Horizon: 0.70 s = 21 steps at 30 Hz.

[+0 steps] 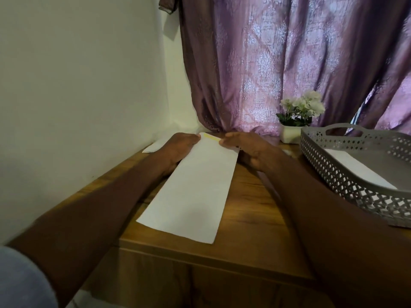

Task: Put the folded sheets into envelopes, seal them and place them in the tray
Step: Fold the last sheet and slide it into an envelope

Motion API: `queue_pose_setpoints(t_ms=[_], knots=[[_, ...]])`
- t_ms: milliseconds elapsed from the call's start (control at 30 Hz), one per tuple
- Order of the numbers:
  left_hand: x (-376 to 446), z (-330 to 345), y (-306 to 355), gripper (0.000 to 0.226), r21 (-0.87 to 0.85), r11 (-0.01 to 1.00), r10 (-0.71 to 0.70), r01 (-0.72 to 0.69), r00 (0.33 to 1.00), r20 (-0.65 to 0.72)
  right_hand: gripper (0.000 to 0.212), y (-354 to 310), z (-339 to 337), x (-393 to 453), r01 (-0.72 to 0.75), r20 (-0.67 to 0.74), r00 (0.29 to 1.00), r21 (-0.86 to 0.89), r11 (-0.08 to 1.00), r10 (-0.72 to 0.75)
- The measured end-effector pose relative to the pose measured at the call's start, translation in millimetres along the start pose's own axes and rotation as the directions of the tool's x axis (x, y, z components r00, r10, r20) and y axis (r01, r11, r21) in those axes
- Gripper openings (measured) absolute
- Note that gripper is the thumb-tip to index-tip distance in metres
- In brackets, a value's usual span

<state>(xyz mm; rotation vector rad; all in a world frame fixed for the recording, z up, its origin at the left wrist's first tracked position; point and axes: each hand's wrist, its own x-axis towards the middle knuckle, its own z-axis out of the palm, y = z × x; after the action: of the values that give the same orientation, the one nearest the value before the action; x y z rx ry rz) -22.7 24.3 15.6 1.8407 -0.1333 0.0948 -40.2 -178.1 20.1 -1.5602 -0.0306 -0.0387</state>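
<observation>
Head view gave us a wooden table (251, 210) pushed against a pale wall (77, 85), with a purple patterned curtain (289, 63) hanging behind it. We had a long white envelope (191, 190) lying flat on the table, running from the near edge away toward the curtain. Our left hand (180, 147) sat at the envelope's far left corner, fingertips on the paper's edge and the palm beside it; whether those fingers pinched the edge or only pressed on it we could not tell. Our right hand (246, 150) met the far end from the other side, its fingers curled and pinching the flap, where a short yellow strip (210, 137) showed between the two hands. Both forearms lay along the envelope's two long sides. A grey sleeve (20, 278) showed at our lower left.

To our right stood a grey perforated tray (347, 172) with a handle cut-out in its far wall, and a white envelope in the tray (355, 167) lay flat on its floor. Beyond the tray's near corner, a small white pot of pale flowers (298, 114) stood against the curtain. More white paper (153, 147) poked out from behind our left wrist, near the wall.
</observation>
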Motion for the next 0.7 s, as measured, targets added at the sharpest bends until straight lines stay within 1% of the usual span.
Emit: queue_pose_setpoints(t_ms=[67, 100, 133, 167, 200, 233, 367, 400, 467, 500, 533, 600, 700], knots=[[-0.1, -1.7, -1.8, 0.042, -0.1, 0.995, -0.02, 0.022, 1.0, 0.02, 0.035, 0.5, -0.7, 5.3, -0.037, 0.032, 0.999, 0.011, 0.999, 0.037], [0.5, -2.5, -2.1, 0.045, -0.121, 0.992, -0.013, 0.019, 0.999, 0.047, 0.038, 1.3, -0.8, 7.2, -0.048, 0.044, 0.998, 0.012, 0.999, 0.047], [0.2, -3.0, -1.9, 0.042, -0.135, 0.991, -0.001, 0.012, 0.997, 0.079, 0.039, 2.6, -1.0, 7.9, -0.049, 0.047, 0.998, 0.014, 0.999, 0.048], [0.1, -4.6, -1.2, 0.035, -0.133, 0.991, 0.018, -0.005, 0.995, 0.099, 0.039, 2.2, -0.1, 8.3, -0.042, 0.049, 0.998, 0.024, 0.999, 0.04], [-0.3, -4.8, -1.8, 0.026, -0.145, 0.989, 0.024, -0.009, 0.994, 0.107, 0.036, 2.4, -0.2, 7.4, -0.038, 0.051, 0.998, 0.037, 0.999, 0.037], [-1.2, -5.5, -1.6, 0.023, -0.171, 0.985, 0.026, -0.007, 0.994, 0.109, 0.032, 1.5, 0.2, 7.0, -0.036, 0.059, 0.998, 0.048, 0.998, 0.033], [-3.5, -3.7, -1.4, 0.025, -0.262, 0.965, -0.001, 0.021, 0.997, 0.079, 0.017, -0.5, 1.7, 2.1, -0.004, 0.103, 0.995, 0.069, 0.998, -0.003], [-3.3, -4.1, -0.7, 0.022, -0.282, 0.958, -0.022, 0.044, 0.996, 0.081, 0.018, -1.4, 3.2, 1.9, 0.009, 0.111, 0.994, 0.061, 0.998, -0.016], [-3.8, -3.2, -0.4, 0.013, -0.287, 0.956, -0.034, 0.058, 0.996, 0.088, 0.029, 0.1, 4.6, 2.3, 0.014, 0.124, 0.992, 0.044, 0.999, -0.019], [-2.0, -3.3, -1.1, 0.014, -0.267, 0.963, -0.012, 0.033, 0.997, 0.077, 0.037, 1.1, 5.4, 3.3, 0.006, 0.12, 0.993, 0.039, 0.999, -0.011], [-0.4, -2.8, -2.7, 0.018, -0.242, 0.97, 0.016, -0.001, 0.998, 0.061, 0.04, 2.4, 6.2, 3.4, 0.003, 0.105, 0.994, 0.033, 0.999, -0.006], [-1.6, -2.7, -3.0, 0.022, -0.224, 0.973, 0.063, -0.053, 0.997, 0.034, 0.029, 4.1, 7.8, 3.6, 0.027, 0.076, 0.997, 0.039, 0.999, -0.03], [-3.4, -3.8, -2.8, 0.026, -0.226, 0.972, 0.073, -0.064, 0.997, 0.029, 0.028, 3.6, 11.8, 3.3, 0.036, 0.075, 0.996, 0.08, 0.996, -0.042]])
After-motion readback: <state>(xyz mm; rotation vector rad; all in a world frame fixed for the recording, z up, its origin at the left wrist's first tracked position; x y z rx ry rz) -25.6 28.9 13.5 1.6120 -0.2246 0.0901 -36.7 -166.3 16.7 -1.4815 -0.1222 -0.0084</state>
